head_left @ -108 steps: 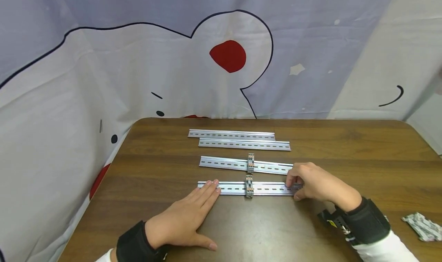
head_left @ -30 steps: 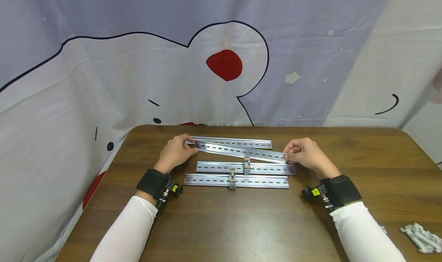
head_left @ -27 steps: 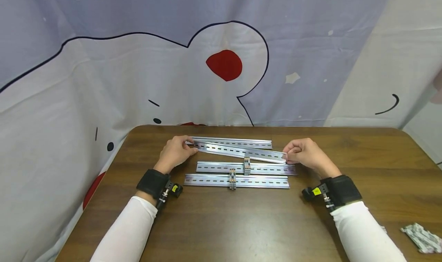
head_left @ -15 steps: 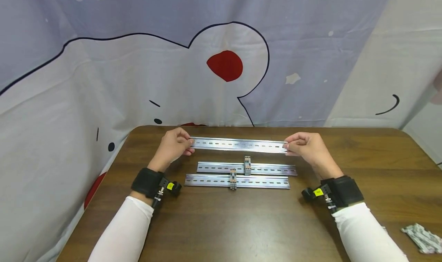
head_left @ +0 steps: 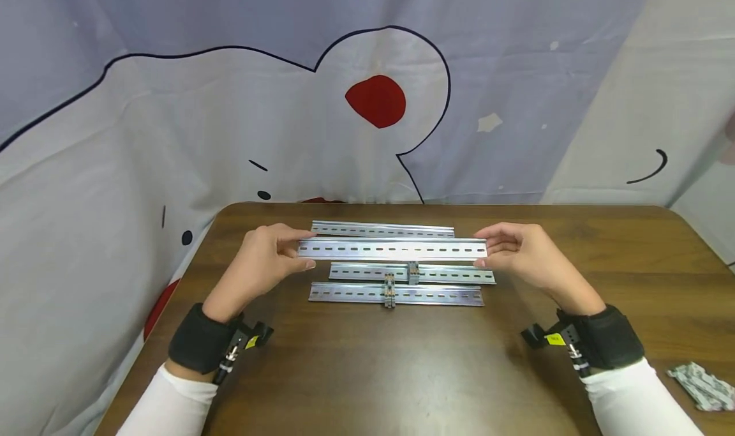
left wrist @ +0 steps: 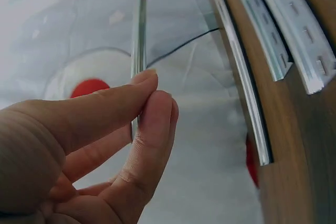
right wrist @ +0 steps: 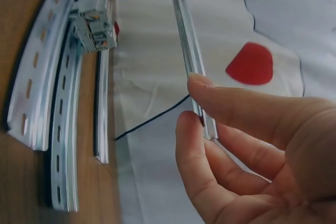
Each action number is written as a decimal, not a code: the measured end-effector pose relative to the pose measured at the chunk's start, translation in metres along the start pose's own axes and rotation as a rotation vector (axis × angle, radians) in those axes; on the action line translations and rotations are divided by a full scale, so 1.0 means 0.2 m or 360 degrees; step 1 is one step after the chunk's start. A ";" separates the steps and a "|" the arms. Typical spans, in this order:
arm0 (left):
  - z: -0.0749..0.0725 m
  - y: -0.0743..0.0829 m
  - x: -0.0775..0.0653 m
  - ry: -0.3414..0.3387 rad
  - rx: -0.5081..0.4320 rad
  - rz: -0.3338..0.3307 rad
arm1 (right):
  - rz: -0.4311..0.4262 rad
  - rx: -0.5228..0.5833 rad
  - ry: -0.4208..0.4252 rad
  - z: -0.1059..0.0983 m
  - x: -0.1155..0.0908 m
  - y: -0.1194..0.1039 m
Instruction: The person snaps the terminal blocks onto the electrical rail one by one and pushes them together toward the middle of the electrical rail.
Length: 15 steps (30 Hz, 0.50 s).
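Observation:
A slotted silver DIN rail (head_left: 392, 249) is held up above the table, level from end to end. My left hand (head_left: 261, 260) pinches its left end between thumb and fingers; the left wrist view shows the rail edge-on in that pinch (left wrist: 139, 40). At the other end, my right hand (head_left: 528, 257) grips the rail the same way. Below it lie two more rails, the nearer rail (head_left: 339, 292) and the one behind it (head_left: 367, 271). Each carries a small grey terminal block, the near block (head_left: 389, 290) and the far block (head_left: 413, 272).
Another bare rail (head_left: 381, 229) lies behind the held one, partly covered by it in the head view. A crumpled pale packet (head_left: 703, 387) lies at the right of the wooden table (head_left: 402, 366). A printed curtain (head_left: 189, 117) hangs beyond the far edge.
Both hands moved from the nearest rail to a bare rail farther back, gripped its ends, lifted it and brought it nearer. The nearest rail lies farther left than at first.

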<state>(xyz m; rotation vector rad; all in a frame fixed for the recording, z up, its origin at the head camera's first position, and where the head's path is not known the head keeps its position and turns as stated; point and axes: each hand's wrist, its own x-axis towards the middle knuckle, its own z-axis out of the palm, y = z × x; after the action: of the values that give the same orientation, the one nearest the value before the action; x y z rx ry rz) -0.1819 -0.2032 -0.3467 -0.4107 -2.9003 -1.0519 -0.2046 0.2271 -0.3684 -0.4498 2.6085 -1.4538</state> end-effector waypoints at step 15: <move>0.21 0.16 -0.35 -0.0256 0.0471 0.0247 | -0.0420 -0.0466 -0.0113 -0.01 -0.39 0.10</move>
<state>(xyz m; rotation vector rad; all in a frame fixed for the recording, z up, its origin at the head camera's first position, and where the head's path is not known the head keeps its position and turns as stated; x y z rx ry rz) -0.1039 -0.1700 -0.3664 -0.7176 -3.0334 -0.5812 -0.1357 0.2636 -0.3868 -0.8909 2.7966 -1.0899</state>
